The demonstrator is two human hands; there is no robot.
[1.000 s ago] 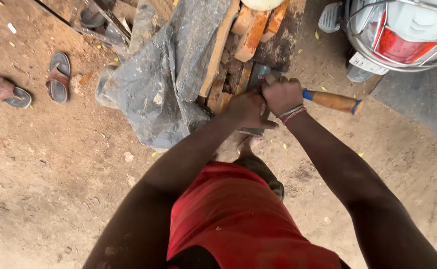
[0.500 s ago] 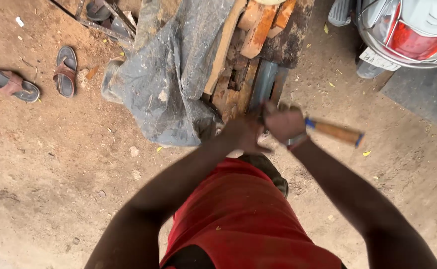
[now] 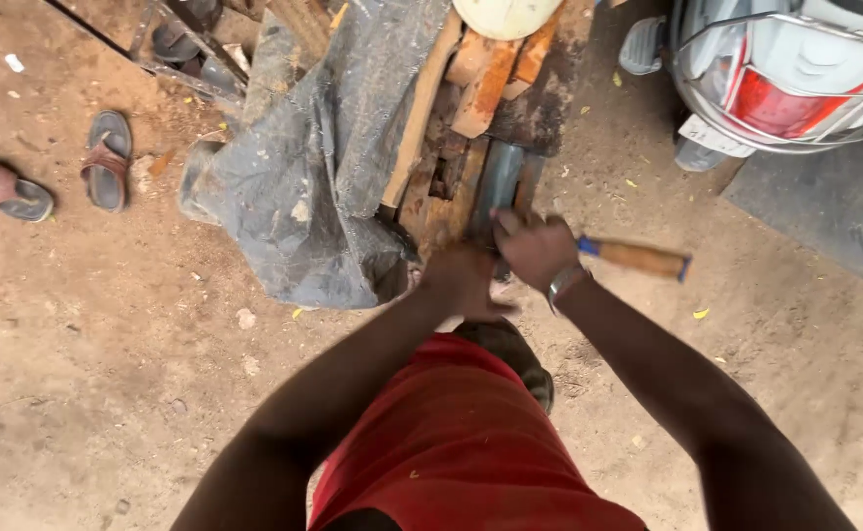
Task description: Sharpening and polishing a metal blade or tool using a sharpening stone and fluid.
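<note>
Down by the near end of the wood pile (image 3: 471,167), your right hand (image 3: 535,251) grips the hammer (image 3: 638,259), now swung lower than before. Your left hand (image 3: 463,280) has shifted beside it, pressing the wood; its grip is unclear.

- Left hand (image 3: 463,278): arm stretched forward, palm down, fingers curled and pressed close beside the right fingers.
- Right hand (image 3: 535,248): arm extended, wrist wearing a band, fingers clenched tight, knuckles up, thumb toward the left fingers.
</note>
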